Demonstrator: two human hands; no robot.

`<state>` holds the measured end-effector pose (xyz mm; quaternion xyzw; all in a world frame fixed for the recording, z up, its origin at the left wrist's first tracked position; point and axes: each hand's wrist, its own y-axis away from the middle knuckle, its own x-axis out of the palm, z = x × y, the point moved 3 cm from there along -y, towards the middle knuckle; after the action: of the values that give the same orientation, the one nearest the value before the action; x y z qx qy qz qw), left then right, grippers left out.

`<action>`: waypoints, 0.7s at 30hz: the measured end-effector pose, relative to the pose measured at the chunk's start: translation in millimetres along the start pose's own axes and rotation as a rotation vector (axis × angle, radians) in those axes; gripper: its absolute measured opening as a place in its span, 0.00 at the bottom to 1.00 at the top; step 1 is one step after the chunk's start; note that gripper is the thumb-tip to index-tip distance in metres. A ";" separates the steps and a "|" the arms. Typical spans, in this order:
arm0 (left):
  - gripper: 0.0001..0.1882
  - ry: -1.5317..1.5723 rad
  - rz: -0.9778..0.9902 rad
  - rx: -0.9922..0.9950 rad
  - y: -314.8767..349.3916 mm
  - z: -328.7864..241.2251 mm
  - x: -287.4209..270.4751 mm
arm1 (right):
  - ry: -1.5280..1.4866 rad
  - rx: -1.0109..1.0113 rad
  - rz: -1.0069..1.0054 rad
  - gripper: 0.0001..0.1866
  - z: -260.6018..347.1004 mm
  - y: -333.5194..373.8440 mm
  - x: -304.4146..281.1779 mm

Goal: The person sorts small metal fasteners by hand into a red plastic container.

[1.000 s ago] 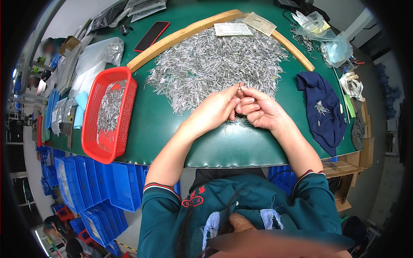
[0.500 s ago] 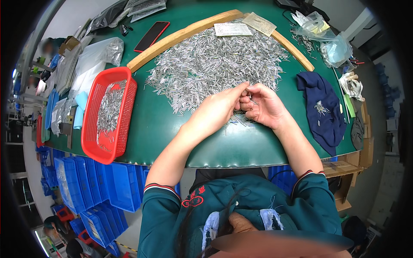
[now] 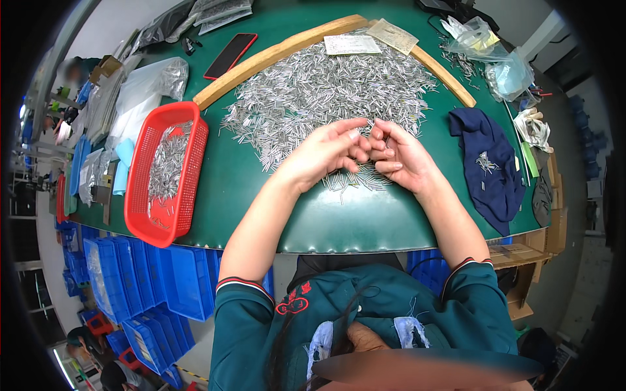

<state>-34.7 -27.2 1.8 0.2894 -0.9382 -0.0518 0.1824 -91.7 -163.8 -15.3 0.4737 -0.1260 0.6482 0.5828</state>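
Silvery metal pins [image 3: 313,98] beyond the fingers [image 3: 355,137] on a dark green table [image 3: 241,176]; red mesh basket [image 3: 163,173] to their left, navy cloth [image 3: 489,166] to their right.

Green tabletop [image 3: 365,225] carried a red mesh basket [image 3: 189,189] at left, partly filled with metal pieces. Red-cased phone [image 3: 230,55] lay beyond the curved wooden strip [image 3: 274,55]. Dark blue cloth [image 3: 489,173] at right, clear plastic bags [image 3: 492,55] behind it. Blue bins [image 3: 163,280] stood below the table edge.
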 end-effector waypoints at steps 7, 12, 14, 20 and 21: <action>0.24 0.261 -0.040 0.095 -3.1 -5.8 2.4 | -0.094 -0.133 -0.046 0.12 7.4 3.4 1.1; 0.23 -0.156 -0.219 0.450 -5.4 -0.1 -2.6 | 0.219 -0.194 -0.121 0.10 5.5 5.4 4.7; 0.23 -0.300 -0.250 0.472 -4.8 0.4 1.2 | 0.320 -0.223 -0.147 0.10 1.5 5.1 6.5; 0.24 -0.790 -0.394 0.582 -0.8 1.3 12.4 | 0.515 -0.377 -0.247 0.12 -1.8 6.0 15.2; 0.24 -0.790 -0.393 0.582 -0.8 2.0 13.2 | 0.561 -0.440 -0.251 0.11 -1.1 6.0 16.0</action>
<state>-45.1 -35.3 4.0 0.4570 -0.8390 0.0725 -0.2862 -95.4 -154.6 -1.4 0.1528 -0.0387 0.6337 0.7573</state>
